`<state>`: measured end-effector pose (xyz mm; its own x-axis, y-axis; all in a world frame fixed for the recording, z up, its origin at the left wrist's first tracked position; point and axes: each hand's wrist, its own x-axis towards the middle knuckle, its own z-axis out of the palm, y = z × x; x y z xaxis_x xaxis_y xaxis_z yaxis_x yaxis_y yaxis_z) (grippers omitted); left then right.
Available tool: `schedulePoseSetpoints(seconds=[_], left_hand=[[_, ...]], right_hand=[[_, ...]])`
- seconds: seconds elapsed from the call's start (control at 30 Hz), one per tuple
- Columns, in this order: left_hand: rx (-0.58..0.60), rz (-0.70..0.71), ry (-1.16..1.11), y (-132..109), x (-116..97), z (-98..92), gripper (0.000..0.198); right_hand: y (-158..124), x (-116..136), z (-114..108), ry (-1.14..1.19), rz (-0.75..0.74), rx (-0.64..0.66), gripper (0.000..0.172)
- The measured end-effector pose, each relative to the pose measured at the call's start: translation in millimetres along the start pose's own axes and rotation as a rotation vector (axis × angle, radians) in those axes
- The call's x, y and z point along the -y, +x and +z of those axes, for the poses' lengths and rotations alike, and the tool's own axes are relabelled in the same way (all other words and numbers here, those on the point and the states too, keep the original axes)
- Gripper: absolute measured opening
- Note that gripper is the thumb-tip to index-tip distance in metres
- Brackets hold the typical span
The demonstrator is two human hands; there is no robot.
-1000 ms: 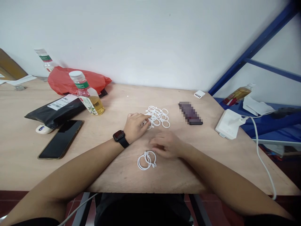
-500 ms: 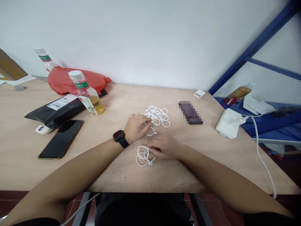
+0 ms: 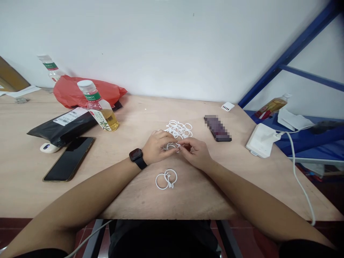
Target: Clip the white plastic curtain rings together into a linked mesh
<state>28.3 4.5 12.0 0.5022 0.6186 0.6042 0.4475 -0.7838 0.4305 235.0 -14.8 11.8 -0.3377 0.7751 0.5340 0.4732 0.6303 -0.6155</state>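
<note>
A heap of white plastic rings (image 3: 179,128) lies in the middle of the wooden table (image 3: 134,114). Just in front of the heap my left hand (image 3: 156,147), with a black watch on its wrist, and my right hand (image 3: 195,152) meet, both pinching one white ring (image 3: 172,146) between their fingertips. A small cluster of linked white rings (image 3: 166,179) lies on the table nearer to me, below both hands and touched by neither.
At the left are a black phone (image 3: 69,158), a black parcel bag (image 3: 64,125), a bottle of yellow drink (image 3: 99,106), a red bag (image 3: 86,91) and a small white device (image 3: 48,147). A dark flat object (image 3: 217,128), a white adapter (image 3: 262,141) with cable and blue shelving (image 3: 295,46) stand at the right.
My left hand drew one ring out of the heap. My right hand left the linked rings near me and rose to join the left hand on that ring.
</note>
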Motion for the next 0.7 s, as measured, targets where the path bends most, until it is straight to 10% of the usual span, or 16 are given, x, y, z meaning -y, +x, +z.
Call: schedulePoseSetpoints(seconds=[0.7], left_hand=[[-0.007,0.082,0.077,-0.5,0.3,0.5,0.023]], right_hand=[[2.6,-2.3,-0.4,0.039,-0.015,-0.036,0.009]])
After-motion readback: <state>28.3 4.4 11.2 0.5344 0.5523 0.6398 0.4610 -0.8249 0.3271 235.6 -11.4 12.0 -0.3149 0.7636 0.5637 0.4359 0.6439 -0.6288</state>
